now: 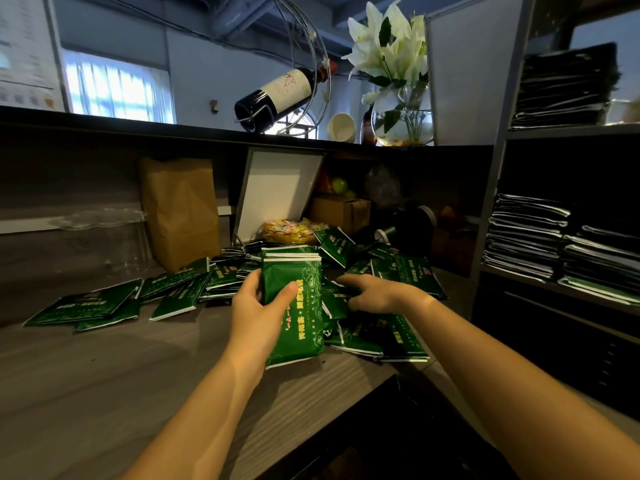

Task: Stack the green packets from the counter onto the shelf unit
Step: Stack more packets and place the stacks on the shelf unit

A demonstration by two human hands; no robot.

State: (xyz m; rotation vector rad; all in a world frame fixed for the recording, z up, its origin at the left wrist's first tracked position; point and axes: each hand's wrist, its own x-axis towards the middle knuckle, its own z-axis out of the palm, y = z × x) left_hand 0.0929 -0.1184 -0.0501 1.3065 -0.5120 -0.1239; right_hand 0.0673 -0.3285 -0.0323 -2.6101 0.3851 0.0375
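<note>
- Green glossy packets, a small bundle (292, 303) of about four by the white edges at its top, stand upright in the left hand (258, 315); the thumb presses the printed front and the other fingers are behind it, so the hand is clamped on the bundle.
- The right hand (375, 292) lies palm down on the loose packets (377, 336) just beside the bundle; its fingers are curled together on one of them, but I cannot tell if they grip it.
- Each packet is flat and rectangular, with yellow print and a thin white rim.
- More than a dozen packets are scattered on the counter (104, 368), a grey surface with wood grain; I cannot count them exactly because they overlap.
- On the right stands the shelf unit (491, 209) with a grey metal frame; it holds three visible piles of stacked packets (528, 233), dark and seen edge-on.
- Behind the heap stand one brown paper bag (180, 211) and one cardboard box (341, 211).
- On the ledge above are one wine bottle (277, 93), tilted in a wire holder, and one round glass vase (403, 121) with white lilies.
</note>
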